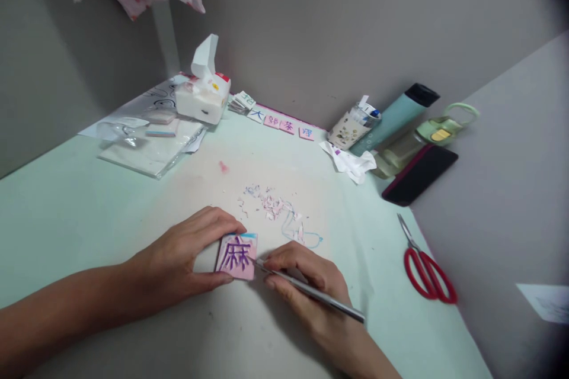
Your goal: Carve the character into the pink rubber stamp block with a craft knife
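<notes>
A small pink square carving block (239, 267) lies on the table with a purple character on its face. Pale cut areas surround parts of the character, and a blue streak runs along the top edge. My left hand (195, 249) grips the block from the left, thumb at the bottom corner and fingers at the top. In my right hand (306, 284) is a slim metal carving knife (317, 294), held like a pen, its tip at the block's right side by the character. Pink and white shavings (272, 206) lie just beyond the block.
Small lettered blocks (288, 126) line the back edge beside a tissue pack (202, 98). Plastic-wrapped sheets (151, 148) lie at left. At right are a pen cup (353, 126), a teal bottle (391, 118), a green bottle (413, 141), a dark phone (420, 174), crumpled tissue (351, 163) and red-handled scissors (427, 272).
</notes>
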Demonstrator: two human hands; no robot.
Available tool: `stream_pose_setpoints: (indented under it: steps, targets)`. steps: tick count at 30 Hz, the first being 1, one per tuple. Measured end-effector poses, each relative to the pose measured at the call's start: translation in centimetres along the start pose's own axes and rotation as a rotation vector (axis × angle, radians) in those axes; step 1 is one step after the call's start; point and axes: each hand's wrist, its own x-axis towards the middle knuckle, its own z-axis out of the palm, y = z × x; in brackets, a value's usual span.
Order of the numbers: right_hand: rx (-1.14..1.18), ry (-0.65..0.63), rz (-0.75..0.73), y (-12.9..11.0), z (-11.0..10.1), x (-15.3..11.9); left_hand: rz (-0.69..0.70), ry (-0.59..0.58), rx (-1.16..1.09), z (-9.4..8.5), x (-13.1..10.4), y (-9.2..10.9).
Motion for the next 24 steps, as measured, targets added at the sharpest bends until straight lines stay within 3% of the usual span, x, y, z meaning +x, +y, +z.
stream_pose_setpoints:
  steps: [7, 14, 20, 24]
  targets:
    - [-0.03, -0.063, 0.027, -0.4, -0.6, 0.0, 0.016, -0.028, 0.044, 0.3, -0.5, 0.4]
    - [-0.092, -0.045, 0.033, -0.6, -0.1, -0.1, -0.02, -0.049, 0.063, 0.2, -0.6, 0.6]
    - [-0.14, 0.044, 0.019, -1.2, -0.3, 0.0, -0.048, -0.06, 0.055, 0.2, -0.5, 0.7]
    - [-0.117, 0.007, 0.044, -0.9, -0.1, -0.2, -0.056, -0.042, 0.043, 0.3, -0.6, 0.7]
